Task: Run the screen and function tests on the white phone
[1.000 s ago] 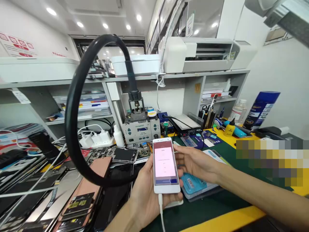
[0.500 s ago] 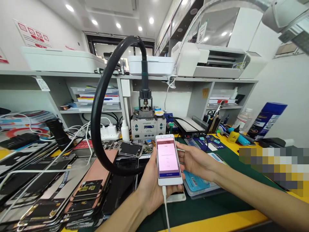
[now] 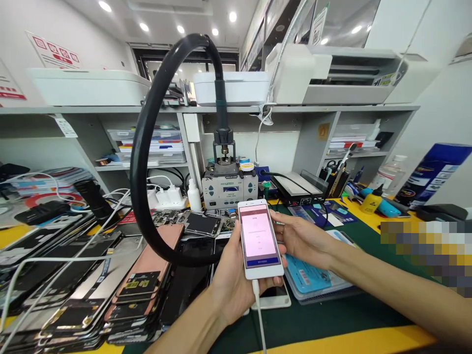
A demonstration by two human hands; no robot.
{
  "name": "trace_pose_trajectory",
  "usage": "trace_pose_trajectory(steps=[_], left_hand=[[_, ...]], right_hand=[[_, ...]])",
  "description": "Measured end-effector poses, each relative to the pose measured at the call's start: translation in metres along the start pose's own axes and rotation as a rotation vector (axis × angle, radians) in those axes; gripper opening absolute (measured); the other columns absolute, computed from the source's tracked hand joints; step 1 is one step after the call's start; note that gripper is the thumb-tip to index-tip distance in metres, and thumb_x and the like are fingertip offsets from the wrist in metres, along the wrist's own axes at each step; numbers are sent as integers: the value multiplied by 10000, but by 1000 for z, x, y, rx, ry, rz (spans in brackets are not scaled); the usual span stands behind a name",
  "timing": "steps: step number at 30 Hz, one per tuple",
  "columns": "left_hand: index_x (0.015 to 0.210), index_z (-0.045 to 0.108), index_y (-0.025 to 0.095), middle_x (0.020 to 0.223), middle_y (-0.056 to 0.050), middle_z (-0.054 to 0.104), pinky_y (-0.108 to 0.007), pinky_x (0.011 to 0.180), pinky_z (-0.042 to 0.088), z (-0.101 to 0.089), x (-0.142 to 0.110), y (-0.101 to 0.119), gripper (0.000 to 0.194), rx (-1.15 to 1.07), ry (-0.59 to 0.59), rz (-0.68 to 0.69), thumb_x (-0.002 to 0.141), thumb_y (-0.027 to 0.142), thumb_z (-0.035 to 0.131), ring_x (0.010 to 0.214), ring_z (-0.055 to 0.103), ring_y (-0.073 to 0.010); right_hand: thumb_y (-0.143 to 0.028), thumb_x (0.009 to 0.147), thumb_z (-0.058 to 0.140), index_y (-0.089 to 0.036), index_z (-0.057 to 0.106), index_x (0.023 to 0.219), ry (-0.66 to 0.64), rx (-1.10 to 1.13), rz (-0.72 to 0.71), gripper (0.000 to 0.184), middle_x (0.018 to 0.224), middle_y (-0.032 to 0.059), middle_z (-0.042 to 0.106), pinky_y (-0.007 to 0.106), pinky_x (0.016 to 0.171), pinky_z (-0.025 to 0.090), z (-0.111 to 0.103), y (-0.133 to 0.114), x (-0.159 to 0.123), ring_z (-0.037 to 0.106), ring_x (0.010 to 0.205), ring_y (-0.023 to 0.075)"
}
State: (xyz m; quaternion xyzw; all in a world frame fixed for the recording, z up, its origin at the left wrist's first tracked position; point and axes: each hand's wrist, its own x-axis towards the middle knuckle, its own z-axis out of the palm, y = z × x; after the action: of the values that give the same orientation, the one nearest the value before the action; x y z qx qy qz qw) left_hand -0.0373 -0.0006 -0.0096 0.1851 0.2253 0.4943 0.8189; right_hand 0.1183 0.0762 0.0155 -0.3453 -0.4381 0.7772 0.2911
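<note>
A white smartphone (image 3: pixel 260 238) with a lit screen, showing a pale pop-up box and a blue bar, is tilted up toward me. My left hand (image 3: pixel 229 282) cradles it from below and behind, thumb along its left edge and fingertips showing past the lower right. At the right edge my right hand (image 3: pixel 304 239) closes in, its thumb by the upper side and its other fingers partly hidden behind the phone. A white charging cable (image 3: pixel 259 314) is plugged into the bottom end. Beneath my hands, another white phone (image 3: pixel 276 300) lies on the green mat (image 3: pixel 317 314).
Stacked phone screens and parts (image 3: pixel 136 290) cover the left side. A thick black hose (image 3: pixel 138 162) arches up from the hot-air station (image 3: pixel 230 191). Beside my right hand lies a blue packet (image 3: pixel 308 276) on a clear case. A yellow bottle (image 3: pixel 370 200) and spray can (image 3: pixel 435 172) stand right.
The camera view has shifted, so the background sits differently. Both hands keep the same hold on the smartphone, and its screen still shows a pop-up box.
</note>
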Motion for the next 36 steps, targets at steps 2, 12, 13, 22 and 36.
trace_pose_trajectory(steps=[2, 12, 13, 22, 36], left_hand=[[1283, 635, 101, 1059, -185, 714, -335, 655, 547, 3, -2, 2, 654, 24, -22, 10, 960, 639, 450, 847, 701, -261], [1418, 549, 177, 1136, -165, 701, -391, 708, 600, 11, -3, 4, 551, 111, 25, 73, 1001, 518, 433, 941, 710, -292], [1426, 538, 181, 1139, -156, 703, -385, 726, 600, 11, -4, 3, 519, 115, 32, 83, 999, 466, 461, 947, 710, -284], [1499, 423, 194, 1133, -134, 716, -368, 703, 611, 4, -3, -4, 597, 199, 137, 118, 926, 271, 572, 918, 721, -273], [1430, 482, 81, 1166, -190, 699, -414, 698, 608, -2, -2, -5, 617, 159, 57, 104, 860, 314, 498, 998, 698, -349]], right_hand=[[-449, 952, 626, -184, 701, 1152, -6, -13, -19, 341, 831, 48, 684, 270, 660, 494, -1, 0, 1, 594, 696, 152], [-431, 959, 511, -183, 707, 1182, -91, -117, -165, 386, 1004, 102, 720, 303, 676, 475, -18, 7, -6, 597, 809, 202], [-405, 945, 521, -183, 707, 1179, -88, -126, -185, 372, 999, 101, 717, 308, 694, 480, -18, 7, -8, 597, 822, 205], [-389, 856, 618, -198, 667, 1218, -128, -191, -259, 412, 778, 34, 596, 285, 580, 474, -15, 16, -18, 510, 665, 160], [-302, 890, 576, -199, 595, 1331, -160, -173, -241, 453, 1039, 88, 685, 286, 658, 489, -13, 17, -27, 605, 767, 171]])
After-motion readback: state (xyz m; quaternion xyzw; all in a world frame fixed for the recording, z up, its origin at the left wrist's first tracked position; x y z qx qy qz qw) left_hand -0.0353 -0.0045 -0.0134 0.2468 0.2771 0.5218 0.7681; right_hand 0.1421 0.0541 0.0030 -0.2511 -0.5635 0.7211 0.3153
